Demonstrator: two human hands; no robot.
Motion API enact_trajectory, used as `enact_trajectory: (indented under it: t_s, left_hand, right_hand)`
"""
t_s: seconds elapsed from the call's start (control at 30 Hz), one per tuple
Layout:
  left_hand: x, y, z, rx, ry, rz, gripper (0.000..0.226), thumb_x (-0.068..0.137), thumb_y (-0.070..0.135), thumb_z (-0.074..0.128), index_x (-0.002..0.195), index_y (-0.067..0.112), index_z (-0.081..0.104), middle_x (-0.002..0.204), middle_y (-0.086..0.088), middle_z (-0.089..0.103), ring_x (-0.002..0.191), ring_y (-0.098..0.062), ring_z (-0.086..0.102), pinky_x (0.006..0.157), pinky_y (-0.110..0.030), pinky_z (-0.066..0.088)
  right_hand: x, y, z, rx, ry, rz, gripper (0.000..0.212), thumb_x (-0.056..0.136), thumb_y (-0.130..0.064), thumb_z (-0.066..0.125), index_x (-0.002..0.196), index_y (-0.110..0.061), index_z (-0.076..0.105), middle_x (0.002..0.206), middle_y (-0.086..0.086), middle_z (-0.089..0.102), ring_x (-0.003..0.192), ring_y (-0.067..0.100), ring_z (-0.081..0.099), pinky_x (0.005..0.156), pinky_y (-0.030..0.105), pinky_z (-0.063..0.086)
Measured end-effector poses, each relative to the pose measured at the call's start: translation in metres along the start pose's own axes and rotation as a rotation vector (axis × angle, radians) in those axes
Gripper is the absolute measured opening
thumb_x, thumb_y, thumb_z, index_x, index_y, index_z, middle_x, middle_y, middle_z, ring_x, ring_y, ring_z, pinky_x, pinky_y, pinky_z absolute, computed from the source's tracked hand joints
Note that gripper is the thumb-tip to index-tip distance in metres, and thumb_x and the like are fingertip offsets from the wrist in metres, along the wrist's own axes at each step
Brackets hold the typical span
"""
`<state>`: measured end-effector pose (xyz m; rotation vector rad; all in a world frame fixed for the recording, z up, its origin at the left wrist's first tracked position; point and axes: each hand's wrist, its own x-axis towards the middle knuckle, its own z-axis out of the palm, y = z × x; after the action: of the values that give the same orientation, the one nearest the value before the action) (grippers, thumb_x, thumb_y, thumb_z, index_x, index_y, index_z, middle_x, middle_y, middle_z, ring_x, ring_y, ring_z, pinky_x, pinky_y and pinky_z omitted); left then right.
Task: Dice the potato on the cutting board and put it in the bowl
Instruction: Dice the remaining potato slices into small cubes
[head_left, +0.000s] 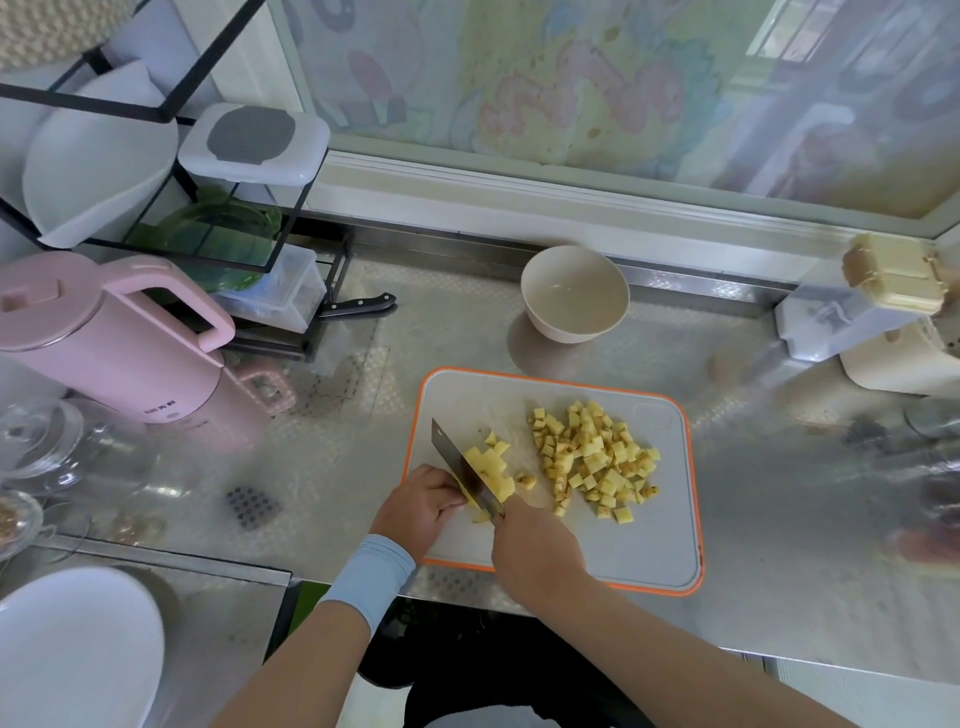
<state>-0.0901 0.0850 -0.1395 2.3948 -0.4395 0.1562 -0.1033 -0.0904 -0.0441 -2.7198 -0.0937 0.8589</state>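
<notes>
A grey cutting board (649, 540) with an orange rim lies on the steel counter. A heap of yellow potato cubes (597, 457) covers its right half. My right hand (535, 545) grips the handle of a cleaver (462, 470), whose blade stands in the last strips of potato (491, 467) near the board's left edge. My left hand (421, 506), fingers curled, holds the potato strips just left of the blade. A cream bowl (574, 293) stands behind the board; it holds no potato.
A pink kettle (114, 338) stands at the left below a black wire rack (218, 171) with dishes, and a black-handled knife (358, 304) lies by the rack. White and cream containers (872, 317) stand at the right. A white plate (72, 649) is at bottom left.
</notes>
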Motion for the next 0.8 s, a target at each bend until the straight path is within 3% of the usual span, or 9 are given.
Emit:
enact_trajectory:
  t_s: [0.2,0.33,0.47,0.7,0.8]
  left_hand:
    - [0.001,0.0,0.0,0.008,-0.003,-0.033,0.028,0.082,0.029,0.052,0.074,0.018,0.077,0.082,0.006,0.069,0.085,-0.008,0.05,0.064,-0.022,0.049]
    - [-0.001,-0.001,0.001,-0.007,-0.026,-0.059,0.027,0.083,0.029,0.053,0.077,0.02,0.077,0.085,0.007,0.068,0.087,-0.009,0.051,0.07,-0.024,0.047]
    - [-0.002,0.001,0.0,-0.03,-0.047,-0.074,0.023,0.083,0.028,0.055,0.081,0.02,0.077,0.086,0.006,0.068,0.089,-0.012,0.052,0.075,-0.021,0.044]
    - [-0.004,0.008,-0.001,-0.024,-0.031,-0.148,0.024,0.084,0.028,0.053,0.081,0.019,0.076,0.086,0.005,0.066,0.089,-0.012,0.053,0.073,-0.026,0.047]
    - [0.0,0.017,-0.003,-0.085,-0.015,-0.305,0.013,0.079,0.023,0.062,0.079,0.02,0.075,0.084,0.007,0.063,0.086,-0.013,0.055,0.073,-0.03,0.049]
  right_hand:
    - [0.006,0.0,0.005,-0.038,-0.037,-0.002,0.018,0.1,-0.02,0.036,0.109,-0.01,0.049,0.07,0.0,0.03,0.094,0.03,0.062,0.068,0.035,0.043]
    - [0.014,-0.003,0.01,-0.108,-0.095,-0.027,0.023,0.098,-0.015,0.041,0.117,-0.009,0.052,0.087,-0.001,0.039,0.094,0.026,0.058,0.065,0.032,0.039]
    - [0.01,-0.006,0.015,-0.008,-0.08,0.015,0.001,0.101,-0.018,0.04,0.102,-0.018,0.04,0.102,0.005,0.06,0.094,0.025,0.061,0.067,0.031,0.04]
    - [0.014,0.0,0.001,0.022,-0.086,-0.032,0.023,0.106,-0.024,0.033,0.114,-0.013,0.051,0.112,0.007,0.057,0.102,0.029,0.059,0.074,0.035,0.046]
    - [0.019,0.006,-0.003,0.14,-0.091,0.033,0.022,0.104,-0.034,0.035,0.097,-0.017,0.048,0.102,0.008,0.061,0.095,0.03,0.06,0.073,0.034,0.047]
